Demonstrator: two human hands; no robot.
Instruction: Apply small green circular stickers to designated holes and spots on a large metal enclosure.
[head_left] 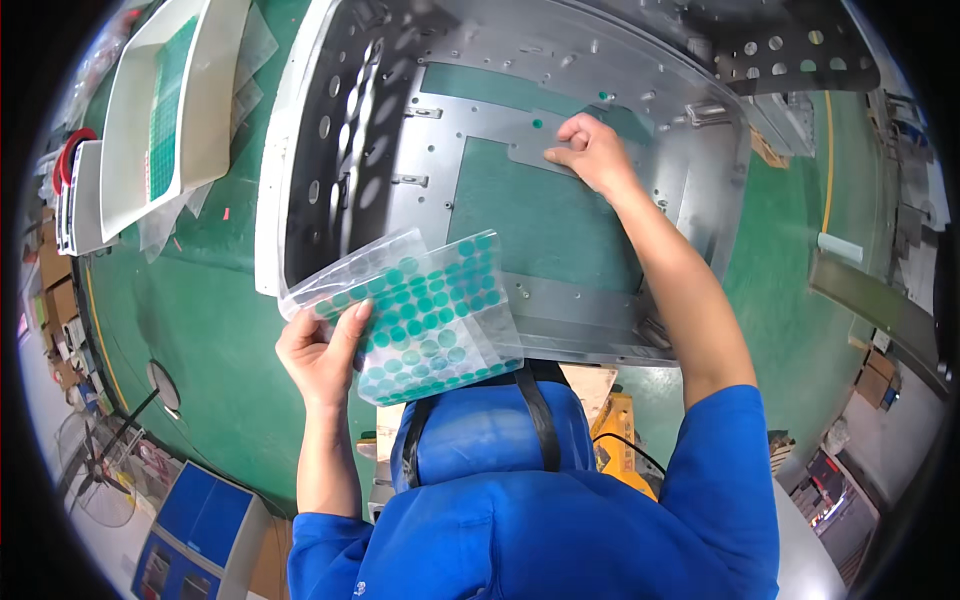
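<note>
My left hand [328, 350] grips clear sheets of round green stickers [435, 310], thumb on top; some rows show only pale circles. Ahead stands a large open metal cabinet frame [480, 125] with holes and studs. Over its inner plate is my right hand [595, 158], fingers curled and thumb close to the forefinger. Whatever those fingers may hold is too small to make out. Just left of that hand a green round sticker [537, 124] sits on the plate. Another green dot [603, 96] shows beyond the knuckles.
At the far left stands a white bin [120, 170] with a green sheet inside, loose clear sheets beside it. A blue cabinet [195, 530] and a fan [97, 468] are at the lower left. A yellow machine [618, 435] with a black cable stands under the frame's near edge.
</note>
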